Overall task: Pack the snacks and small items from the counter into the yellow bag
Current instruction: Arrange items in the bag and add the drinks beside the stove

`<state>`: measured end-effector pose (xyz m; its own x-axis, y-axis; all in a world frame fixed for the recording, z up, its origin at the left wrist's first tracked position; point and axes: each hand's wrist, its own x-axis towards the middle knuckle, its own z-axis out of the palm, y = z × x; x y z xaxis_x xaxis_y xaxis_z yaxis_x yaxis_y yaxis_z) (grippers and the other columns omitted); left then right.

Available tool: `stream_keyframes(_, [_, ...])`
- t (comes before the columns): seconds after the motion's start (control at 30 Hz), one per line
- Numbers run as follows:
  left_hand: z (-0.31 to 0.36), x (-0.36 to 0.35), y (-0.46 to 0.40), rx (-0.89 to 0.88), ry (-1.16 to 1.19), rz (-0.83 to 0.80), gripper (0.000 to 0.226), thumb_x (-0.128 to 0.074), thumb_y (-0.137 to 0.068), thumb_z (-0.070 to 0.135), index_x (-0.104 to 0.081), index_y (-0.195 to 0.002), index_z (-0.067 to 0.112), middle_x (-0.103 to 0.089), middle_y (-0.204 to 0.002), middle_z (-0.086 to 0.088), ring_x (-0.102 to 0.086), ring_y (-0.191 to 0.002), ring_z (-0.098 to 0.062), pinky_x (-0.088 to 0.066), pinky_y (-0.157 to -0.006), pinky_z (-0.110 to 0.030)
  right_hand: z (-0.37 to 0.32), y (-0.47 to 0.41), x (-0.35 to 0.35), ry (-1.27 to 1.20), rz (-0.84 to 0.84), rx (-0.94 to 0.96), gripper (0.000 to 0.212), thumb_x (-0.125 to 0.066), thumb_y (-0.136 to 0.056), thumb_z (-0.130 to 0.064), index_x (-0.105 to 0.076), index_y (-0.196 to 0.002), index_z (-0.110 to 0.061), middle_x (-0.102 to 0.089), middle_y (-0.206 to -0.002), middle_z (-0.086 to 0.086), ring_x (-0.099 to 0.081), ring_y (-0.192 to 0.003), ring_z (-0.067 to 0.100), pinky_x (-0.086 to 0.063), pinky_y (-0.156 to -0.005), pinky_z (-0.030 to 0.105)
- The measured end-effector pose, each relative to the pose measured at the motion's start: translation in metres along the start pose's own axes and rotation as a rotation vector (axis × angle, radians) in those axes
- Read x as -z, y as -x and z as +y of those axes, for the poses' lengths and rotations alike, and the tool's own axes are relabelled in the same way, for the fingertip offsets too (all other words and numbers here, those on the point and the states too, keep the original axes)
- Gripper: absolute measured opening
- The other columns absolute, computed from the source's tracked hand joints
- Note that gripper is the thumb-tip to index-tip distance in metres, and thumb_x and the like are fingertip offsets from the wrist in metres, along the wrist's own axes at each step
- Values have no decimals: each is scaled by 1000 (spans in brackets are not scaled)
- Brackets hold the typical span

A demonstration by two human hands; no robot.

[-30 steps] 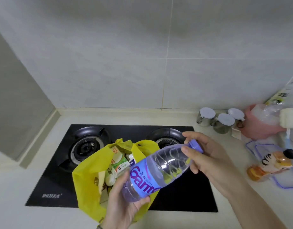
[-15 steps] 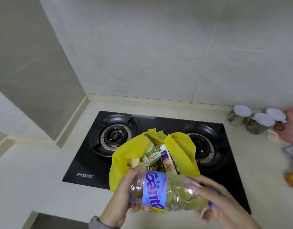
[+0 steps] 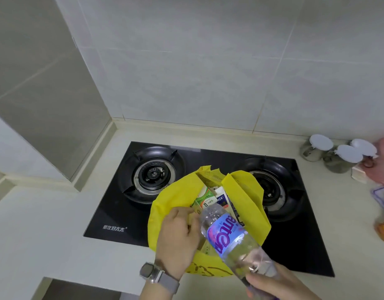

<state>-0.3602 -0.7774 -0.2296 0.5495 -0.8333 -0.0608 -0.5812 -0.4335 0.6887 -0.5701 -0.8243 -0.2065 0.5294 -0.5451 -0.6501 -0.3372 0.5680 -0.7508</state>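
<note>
1. The water bottle (image 3: 227,234) is clear plastic with a purple-blue label; the letters "anten" can be read on it, the rest of the word is turned away.
2. The gas hob (image 3: 130,213) is black glass and has small white Chinese characters printed near its front left corner; I cannot read them clearly.
3. The yellow bag (image 3: 169,204) stands open on the hob, between the two burners, and its front edge reaches onto the pale counter (image 3: 56,224). Some dark line drawing shows on its front side, but it is not readable.
4. Inside the bag a green and white carton (image 3: 205,199) has small print, too small to read. Beside it a white packet (image 3: 221,199) carries blue characters.
5. The right hand (image 3: 275,282) is closed around the neck end of the bottle. The bottle is tilted, with its base pointing down into the mouth of the bag.
6. The left hand (image 3: 179,241), with a watch (image 3: 153,272) on the wrist, has curled fingers at the near rim of the bag, just beside the bottle; whether it pinches the rim I cannot tell.
7. Three jars with white lids (image 3: 321,146) stand at the right, near the wall.
</note>
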Motion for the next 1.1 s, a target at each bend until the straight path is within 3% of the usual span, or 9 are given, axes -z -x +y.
stream_keyframes(0.1, [-16, -8, -5, -54, -496, 71, 25, -77, -63, 30, -74, -85, 18, -68, -101, -5, -56, -103, -34, -49, -80, -40, -2, -8, -2, 93, 19, 82, 67, -81, -52, -25, -57, -115, -18, -76, -82, 3, -70, -63, 19, -53, -55, 19])
stream_keyframes(0.17, [-15, -14, -5, 98, -566, 92, 37, -87, -43, 28, -72, -74, 17, -66, -112, -14, -48, -112, -38, -38, -82, -45, -2, -14, -4, 50, 22, 27, 56, -79, -45, -37, -66, -96, -16, -73, -64, 2, -66, -55, 9, -48, -53, 13])
stream_keyframes(0.3, [-20, -14, -4, 236, -522, 152, 66, -85, -37, 7, -66, -98, 27, -48, -135, -15, -39, -113, -36, -27, -79, -44, -7, -26, -12, 103, 20, -140, 37, -75, -50, -49, -70, -60, -15, -58, -49, -2, -51, -42, 10, -41, -47, 17])
stream_keyframes(0.4, [-27, -5, -9, 282, -471, 153, 80, -77, -45, 1, -58, -117, 29, -43, -129, -12, -50, -90, -31, -38, -72, -40, -6, -36, -15, 16, 86, -180, 49, -87, -48, -44, -69, -79, -10, -63, -64, 9, -44, -42, 15, -36, -45, 20])
stream_keyframes(0.47, [-31, 2, -13, 327, -395, 138, 74, -64, -64, 2, -43, -129, 28, -37, -127, -7, -53, -89, -28, -44, -74, -38, -5, -43, -15, -34, 100, -173, 58, -90, -50, -38, -65, -95, -12, -67, -70, 11, -44, -41, 13, -34, -43, 20])
stream_keyframes(0.63, [-42, 8, -22, 223, -50, 24, 75, -47, -68, -10, -31, -136, 19, -29, -121, -6, -50, -73, -30, -52, -63, -41, -4, -62, -20, -122, 115, -187, 61, -80, -49, -36, -62, -102, -10, -68, -70, 12, -42, -41, 11, -35, -39, 20])
stream_keyframes(0.87, [-32, 9, -25, 170, 151, -90, 84, -57, -74, -4, -17, -146, 13, -27, -114, 1, -39, -90, -10, -34, -73, -14, -12, -72, -10, 21, 129, -194, 44, -81, -69, -33, -57, -105, -26, -74, -89, 13, -41, -44, 10, -35, -44, 21])
stream_keyframes(1.0, [-32, 8, -27, 201, 236, -141, 91, -63, -78, 3, -6, -149, 14, -26, -118, 5, -38, -107, -9, -33, -91, -17, -16, -81, 7, 293, 124, 41, 51, -84, -64, -23, -59, -108, -28, -65, -67, -8, -48, -41, 8, -34, -40, 20])
stream_keyframes(1.1, [-30, 7, -30, 195, 260, -159, 92, -64, -79, 5, -6, -149, 16, -28, -118, 7, -45, -108, -18, -39, -90, -21, -12, -94, 11, 330, 113, 153, 70, -87, -62, -21, -54, -122, -33, -71, -98, -12, -68, -77, -3, -50, -62, 13])
